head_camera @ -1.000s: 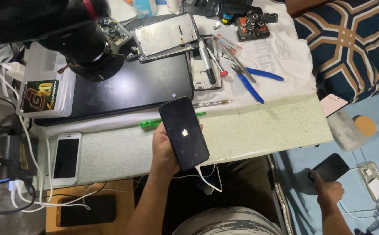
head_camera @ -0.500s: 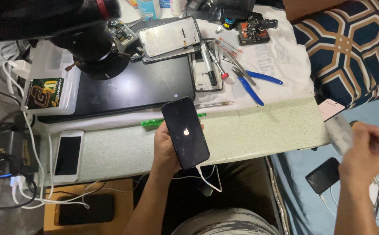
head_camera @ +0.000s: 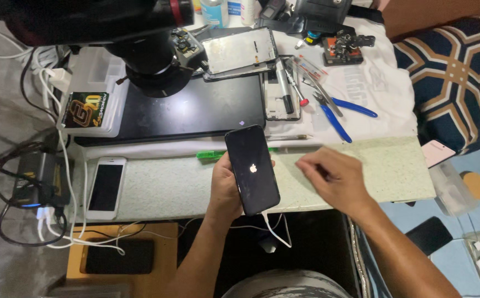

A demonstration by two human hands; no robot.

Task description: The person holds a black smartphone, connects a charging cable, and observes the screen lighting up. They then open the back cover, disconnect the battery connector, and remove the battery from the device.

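Left hand (head_camera: 226,190) grips a black phone (head_camera: 252,169) by its edges, screen up and tilted, above the front of the pale green speckled worktop (head_camera: 383,171); a small white logo glows on the dark screen. Right hand (head_camera: 336,179) hovers just beside the phone, empty, fingers loosely curled and slightly blurred.

Going by size, the black microscope (head_camera: 140,38) looms over a black mat (head_camera: 196,113) at the back of the bench. A white phone (head_camera: 106,185) lies flat at the left, near a tangle of white cables. Blue-handled pliers (head_camera: 342,113) rest on a white cloth, well apart from the hands. A thin white cable (head_camera: 275,229) hangs from the black phone's lower end.

The hold looks one-handed and light, so the phone could slip and fall to the floor past the bench edge. A tug on the hanging cable could jerk it loose or strain the port. The right hand, swinging in, might knock the phone sideways.
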